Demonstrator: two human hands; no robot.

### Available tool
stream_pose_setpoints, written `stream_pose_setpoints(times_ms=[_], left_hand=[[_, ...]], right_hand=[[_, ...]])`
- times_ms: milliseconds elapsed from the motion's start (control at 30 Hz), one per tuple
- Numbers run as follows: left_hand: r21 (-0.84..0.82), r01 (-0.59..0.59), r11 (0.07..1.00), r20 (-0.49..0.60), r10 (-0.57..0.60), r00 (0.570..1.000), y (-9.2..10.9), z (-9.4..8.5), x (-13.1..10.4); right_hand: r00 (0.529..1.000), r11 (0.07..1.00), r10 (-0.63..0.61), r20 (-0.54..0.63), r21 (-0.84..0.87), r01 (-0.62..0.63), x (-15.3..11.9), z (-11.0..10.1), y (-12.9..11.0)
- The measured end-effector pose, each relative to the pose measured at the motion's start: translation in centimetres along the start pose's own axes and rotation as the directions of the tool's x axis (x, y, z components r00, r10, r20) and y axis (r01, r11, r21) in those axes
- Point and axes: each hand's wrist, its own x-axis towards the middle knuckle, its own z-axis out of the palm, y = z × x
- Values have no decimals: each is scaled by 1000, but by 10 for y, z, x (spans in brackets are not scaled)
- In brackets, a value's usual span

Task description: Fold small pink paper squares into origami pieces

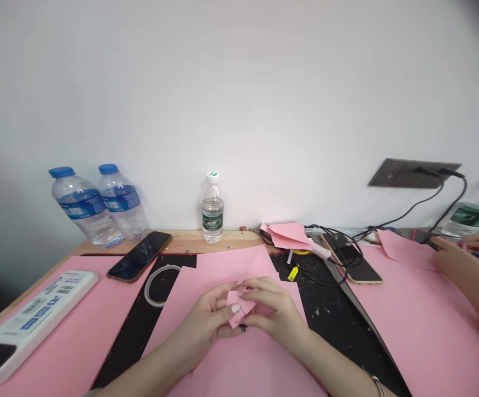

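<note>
A small folded piece of pink paper [237,313] is held between my two hands, over large pink sheets [243,364] at the front middle. My left hand [206,322] grips its left side, the thumb lying on top of the paper. From the right, my right hand [278,311] pinches the same piece with its fingers bent round it. Both hands have their fingertips close together. Part of the folded paper is hidden by the fingers.
At left are a white boxed device [36,325], a dark phone [140,256], a white ring [156,286] and two large bottles [86,209]. A small bottle [213,212] stands behind. Right are cables [334,275], another phone [357,262] and another person's hands [462,259].
</note>
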Motion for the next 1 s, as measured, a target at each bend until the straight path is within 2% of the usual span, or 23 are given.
stream_pose_setpoints(times_ms=[433, 567, 733, 867, 1000], left_hand=[[40, -23, 999, -2, 23, 1000, -1, 1, 0], [47, -16, 999, 9, 15, 1000, 0, 1, 0], [14, -19, 1000, 29, 18, 999, 0, 0, 1], [0, -15, 1000, -7, 15, 1000, -1, 1, 2], [47, 6, 999, -43, -4, 999, 0, 5, 1]], right_hand=[[995, 994, -95, -24, -57, 93, 0, 0, -3], [996, 995, -89, -22, -48, 88, -1, 2, 0], [998, 999, -34, -45, -28, 32, -2, 1, 3], [999, 1000, -16, -35, -16, 16, -2, 1, -1], [978, 977, 194, -74, 109, -185, -2, 3, -6]])
